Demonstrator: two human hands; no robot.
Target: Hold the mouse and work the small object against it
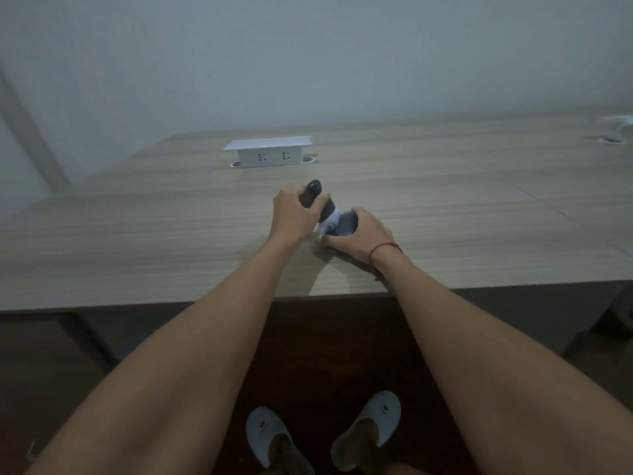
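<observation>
Both my hands are on a dark bottle-like object [328,210] with a white label, tilted on the wooden table [137,234]. My left hand [295,214] grips its upper part, just below the rounded black cap [314,187]. My right hand [364,234] curls round its lower, wider end near the table surface; a red string circles that wrist. Much of the object is hidden by my fingers, so its exact shape is unclear.
A white pop-up socket box [269,153] stands at the back middle of the table. Another white fitting [618,126] sits at the far right edge. The table's front edge runs just under my forearms. My feet in white slippers [368,426] stand on a dark floor.
</observation>
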